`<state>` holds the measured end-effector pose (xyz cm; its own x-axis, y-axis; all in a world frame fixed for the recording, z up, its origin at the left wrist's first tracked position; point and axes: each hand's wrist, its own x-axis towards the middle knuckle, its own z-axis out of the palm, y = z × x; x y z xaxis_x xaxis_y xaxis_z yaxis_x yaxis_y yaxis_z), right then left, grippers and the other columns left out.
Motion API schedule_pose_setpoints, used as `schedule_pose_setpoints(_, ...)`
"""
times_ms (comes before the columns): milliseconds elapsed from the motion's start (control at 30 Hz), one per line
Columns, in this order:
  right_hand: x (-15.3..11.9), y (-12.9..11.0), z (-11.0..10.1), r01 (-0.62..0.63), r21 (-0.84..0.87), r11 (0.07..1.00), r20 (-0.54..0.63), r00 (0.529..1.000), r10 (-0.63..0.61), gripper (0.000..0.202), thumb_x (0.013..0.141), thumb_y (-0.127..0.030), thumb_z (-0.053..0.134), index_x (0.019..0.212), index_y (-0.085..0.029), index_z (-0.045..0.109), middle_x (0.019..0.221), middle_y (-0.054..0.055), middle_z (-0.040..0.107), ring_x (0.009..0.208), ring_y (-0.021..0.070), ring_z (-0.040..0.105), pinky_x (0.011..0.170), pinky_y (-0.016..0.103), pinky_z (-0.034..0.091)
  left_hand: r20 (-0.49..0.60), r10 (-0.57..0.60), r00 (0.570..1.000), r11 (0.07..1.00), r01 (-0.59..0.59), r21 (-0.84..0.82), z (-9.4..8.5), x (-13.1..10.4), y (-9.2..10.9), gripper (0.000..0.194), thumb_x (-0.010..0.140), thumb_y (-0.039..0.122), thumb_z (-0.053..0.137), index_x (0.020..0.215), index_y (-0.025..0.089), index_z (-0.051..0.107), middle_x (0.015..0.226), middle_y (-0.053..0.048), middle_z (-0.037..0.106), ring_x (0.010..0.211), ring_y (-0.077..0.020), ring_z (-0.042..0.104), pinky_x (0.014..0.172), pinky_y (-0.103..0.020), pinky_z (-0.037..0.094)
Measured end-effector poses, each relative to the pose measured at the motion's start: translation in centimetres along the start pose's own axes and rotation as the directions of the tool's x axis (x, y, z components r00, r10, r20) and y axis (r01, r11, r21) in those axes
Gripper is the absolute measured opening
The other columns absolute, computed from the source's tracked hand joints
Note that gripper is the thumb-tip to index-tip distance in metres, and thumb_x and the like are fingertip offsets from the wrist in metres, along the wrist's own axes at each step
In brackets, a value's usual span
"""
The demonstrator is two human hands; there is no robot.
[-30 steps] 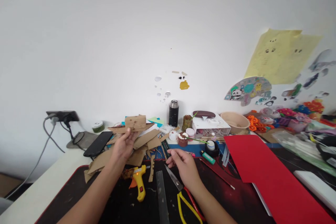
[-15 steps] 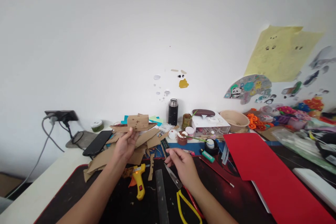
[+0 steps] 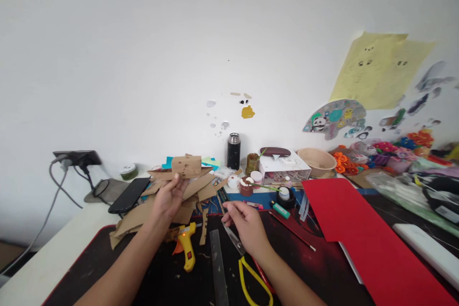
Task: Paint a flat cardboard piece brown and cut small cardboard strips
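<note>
My left hand [image 3: 169,199] is closed on a small cardboard boat [image 3: 186,166], a box shape on a long piece with pointed ends, raised over the cardboard scraps. My right hand [image 3: 244,222] hovers above the scissors [image 3: 234,241] with thumb and fingers pinched together. Whatever may be between those fingertips is too small to make out. The scissors, with one yellow and one red handle, lie on the black mat, partly behind my right hand and forearm. Between my arms lie a yellow hot glue gun [image 3: 188,246] with an orange trigger and a clear ruler [image 3: 218,265].
Cardboard scraps [image 3: 138,215] pile up at the back left beside a black phone [image 3: 129,195]. A black flask [image 3: 234,152], a white box [image 3: 285,167] and a beige bowl [image 3: 317,161] stand along the wall. Red card [image 3: 358,229] covers the right side. A paintbrush [image 3: 294,230] lies nearby.
The whole view has shifted slightly, so things appear a little further left. Both hands keep nearly the same pose, the left one still holding the cardboard boat.
</note>
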<state>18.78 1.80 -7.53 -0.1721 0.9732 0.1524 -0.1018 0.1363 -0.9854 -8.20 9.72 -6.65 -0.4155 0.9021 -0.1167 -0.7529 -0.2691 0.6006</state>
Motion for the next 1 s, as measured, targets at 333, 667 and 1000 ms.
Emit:
schedule_pose_setpoints(333, -0.17, -0.65, 0.14, 0.003, -0.01, 1.0, -0.004, 1.0, -0.003, 0.067, 0.096, -0.082, 0.075, 0.107, -0.017, 0.088, 0.082, 0.01, 0.084, 0.071, 0.0242, 0.076, 0.073, 0.036, 0.061, 0.018, 0.0, 1.0, 1.0, -0.001, 0.018, 0.17, -0.44, -0.23, 0.038, 0.099, -0.002, 0.072, 0.128, 0.022, 0.08, 0.119, -0.009, 0.091, 0.112, -0.023, 0.088, 0.115, -0.041, 0.067)
schedule_pose_setpoints(667, -0.21, -0.69, 0.2, -0.005, -0.006, 1.0, 0.002, 1.0, 0.005, 0.068, 0.095, -0.083, 0.075, 0.107, -0.017, 0.088, 0.083, 0.01, 0.084, 0.072, 0.0245, 0.076, 0.073, 0.036, 0.061, 0.037, 0.019, 0.999, 0.998, -0.021, 0.055, 0.16, -0.36, -0.16, 0.034, 0.098, 0.0, 0.074, 0.124, 0.02, 0.081, 0.114, -0.008, 0.091, 0.105, -0.0204, 0.088, 0.115, -0.04, 0.066)
schedule_pose_setpoints(1000, -0.13, -0.59, 0.19, -0.005, -0.005, 1.0, -0.015, 1.0, 0.005, 0.062, 0.097, -0.076, 0.076, 0.112, -0.017, 0.087, 0.085, 0.01, 0.084, 0.073, 0.0243, 0.078, 0.074, 0.036, 0.062, 0.124, -0.058, 0.991, 0.986, 0.037, 0.164, 0.53, -0.95, 0.03, 0.031, 0.091, 0.001, 0.079, 0.115, 0.019, 0.08, 0.111, -0.01, 0.091, 0.103, -0.0237, 0.088, 0.109, -0.042, 0.069)
